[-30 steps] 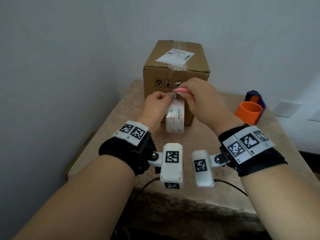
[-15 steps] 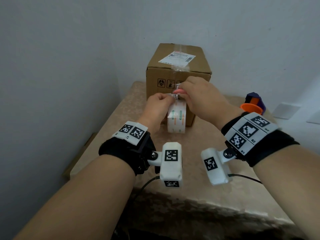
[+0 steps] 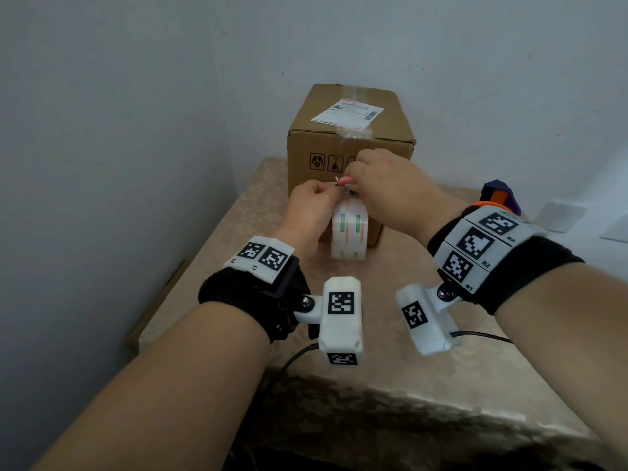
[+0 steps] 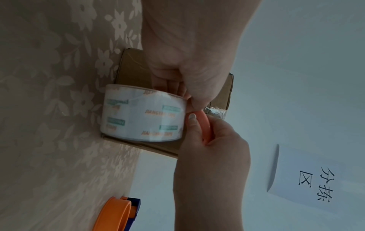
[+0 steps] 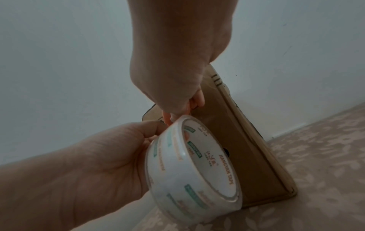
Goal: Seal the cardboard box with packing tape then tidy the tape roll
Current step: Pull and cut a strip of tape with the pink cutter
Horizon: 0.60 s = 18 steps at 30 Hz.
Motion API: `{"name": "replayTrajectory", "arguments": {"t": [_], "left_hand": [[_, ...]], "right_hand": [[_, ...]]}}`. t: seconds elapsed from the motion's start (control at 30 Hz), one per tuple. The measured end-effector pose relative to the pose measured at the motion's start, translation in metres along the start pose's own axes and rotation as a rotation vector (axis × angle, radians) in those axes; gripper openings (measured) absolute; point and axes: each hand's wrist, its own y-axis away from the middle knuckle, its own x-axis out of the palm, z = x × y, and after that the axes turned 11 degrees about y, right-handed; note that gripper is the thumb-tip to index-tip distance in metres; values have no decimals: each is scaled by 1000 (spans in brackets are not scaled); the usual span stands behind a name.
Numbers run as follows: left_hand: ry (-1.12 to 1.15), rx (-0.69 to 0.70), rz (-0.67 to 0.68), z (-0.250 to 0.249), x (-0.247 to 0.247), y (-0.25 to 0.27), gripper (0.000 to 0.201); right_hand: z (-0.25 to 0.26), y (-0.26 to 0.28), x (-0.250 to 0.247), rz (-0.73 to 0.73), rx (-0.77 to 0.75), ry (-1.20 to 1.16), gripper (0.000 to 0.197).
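Observation:
A brown cardboard box stands at the back of the table, with clear tape crumpled along its top seam. In front of it my left hand holds a clear printed tape roll upright, fingers hooked into its core. My right hand pinches a small pink cutter against the top of the roll, where a short tape end sticks up. The left wrist view shows the cutter between my right thumb and fingers, right at the roll.
An orange and purple tape dispenser sits at the right, half hidden behind my right wrist. The table wears a beige floral cloth and stands in a corner between grey walls. A black cable lies near its front edge.
My right wrist has lifted and swung left, now covering most of the orange dispenser. Both hands stay at the top of the roll with the cutter between them.

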Motion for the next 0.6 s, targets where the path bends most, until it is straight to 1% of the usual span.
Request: {"name": "replayTrajectory", "arguments": {"t": [0.17,0.4,0.47,0.6], "left_hand": [[8,-4,4,0,0,0,7],[-7,34,-33,2,2,-1,23],[-3,43,-32,2,3,0,22],[-18,33,-30,2,3,1,16]], "right_hand": [[-2,4,-2,18,3,15,20],[-9,11,-3,27,12,23,23],[-9,11,-3,41,27,14,26],[-8,11,-2,41,50,4,23]]}}
